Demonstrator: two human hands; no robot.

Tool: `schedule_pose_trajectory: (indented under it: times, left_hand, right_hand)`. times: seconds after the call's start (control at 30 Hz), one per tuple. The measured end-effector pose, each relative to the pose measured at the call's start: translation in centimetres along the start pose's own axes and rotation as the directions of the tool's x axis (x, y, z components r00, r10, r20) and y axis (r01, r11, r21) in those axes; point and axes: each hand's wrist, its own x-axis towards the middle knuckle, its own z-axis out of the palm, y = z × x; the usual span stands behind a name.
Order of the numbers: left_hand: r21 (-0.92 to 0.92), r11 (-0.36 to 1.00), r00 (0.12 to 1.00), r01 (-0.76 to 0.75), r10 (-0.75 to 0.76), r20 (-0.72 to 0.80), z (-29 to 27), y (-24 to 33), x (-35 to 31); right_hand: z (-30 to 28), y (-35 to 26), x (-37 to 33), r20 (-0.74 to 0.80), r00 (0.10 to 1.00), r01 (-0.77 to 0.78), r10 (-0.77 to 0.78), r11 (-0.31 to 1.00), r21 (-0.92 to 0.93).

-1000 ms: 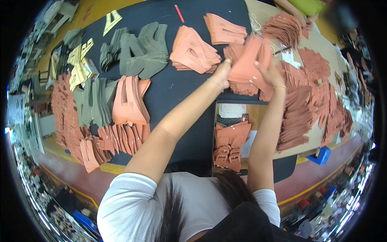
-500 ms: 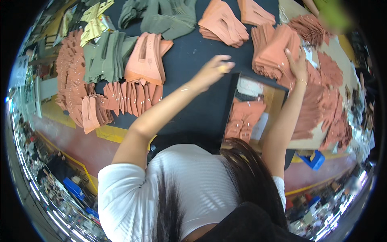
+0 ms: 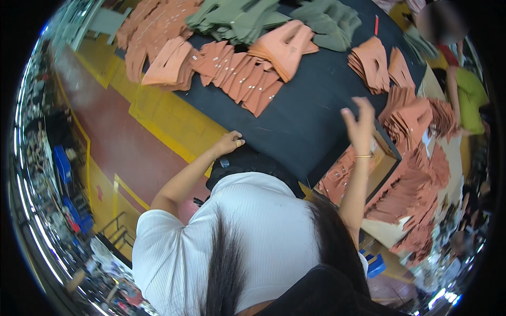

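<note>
My left hand (image 3: pixel 230 143) rests at the near edge of the black table (image 3: pixel 300 116), with its fingers curled and nothing in it. Raised over the table's right part, my right hand (image 3: pixel 359 122) has its fingers spread and holds nothing. Just right of it lies a pile of orange-brown fabric pieces (image 3: pixel 414 118). An open cardboard box (image 3: pixel 387 166) with more orange pieces in it sits below that hand. A fanned row of orange pieces (image 3: pixel 245 73) lies across the table beyond my left hand.
Olive-green fabric pieces (image 3: pixel 247 18) are heaped at the table's far side, with a red pen (image 3: pixel 376 25) nearby. More orange stacks (image 3: pixel 374 60) lie far right. A person in a yellow-green top (image 3: pixel 470 97) stands at the right. The floor (image 3: pixel 158 131) is yellow and red.
My left hand has drawn back from the orange stack to the table's near edge. My right hand has let go of the stack and lifted. The view has swung toward the left.
</note>
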Motion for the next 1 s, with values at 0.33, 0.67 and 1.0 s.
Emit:
schedule_pose_trajectory:
  times: [0.33,0.67,1.0]
  left_hand:
    - [0.345,0.856,0.664,-0.386,0.517,-0.540,-9.8,3.2,-2.9]
    - [0.711,0.578,0.521,-0.400,0.782,-0.343,-20.1,8.5,13.4]
    - [0.693,0.655,0.663,-0.301,0.666,-0.341,-22.3,10.2,18.2]
  right_hand:
    - [20.9,-9.0,-5.1,0.734,0.478,-0.874,0.482,0.181,0.451]
    - [26.7,-11.0,-2.3,0.585,0.305,-0.880,0.751,-0.012,0.474]
    - [28.5,-11.8,-1.4,0.492,0.408,-0.748,0.769,-0.027,0.663]
